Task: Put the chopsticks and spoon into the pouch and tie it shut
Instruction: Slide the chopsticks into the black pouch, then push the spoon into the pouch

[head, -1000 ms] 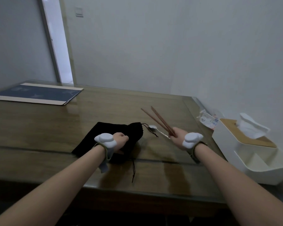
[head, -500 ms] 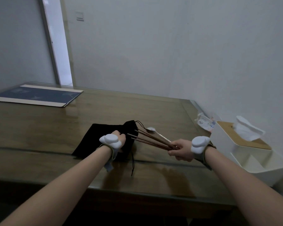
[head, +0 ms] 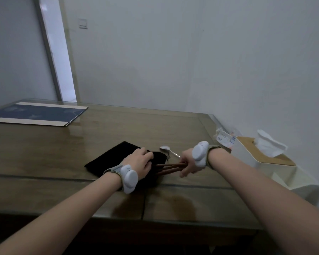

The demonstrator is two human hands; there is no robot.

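A black fabric pouch (head: pixel 109 161) lies flat on the wooden table (head: pixel 63 144), its mouth turned to the right. My left hand (head: pixel 141 161) grips the pouch at that mouth. My right hand (head: pixel 189 163) holds a pair of dark brown chopsticks (head: pixel 170 167) by their thick ends, and their tips point left and reach into the pouch's mouth under my left fingers. A metal spoon (head: pixel 167 150) rests on the table just behind the chopsticks, bowl to the left. A thin black drawstring (head: pixel 144 203) trails from the pouch toward the table's front edge.
A white tissue box (head: pixel 261 162) with a wooden lid stands at the right edge, with a crumpled white packet (head: pixel 224 138) behind it. A blue mat (head: pixel 37 114) lies at the far left. Walls close off the back and the right side.
My right hand has swung the chopsticks from pointing up and back to pointing left, and pushed their tips into the pouch's mouth. My left hand has stayed on the pouch.
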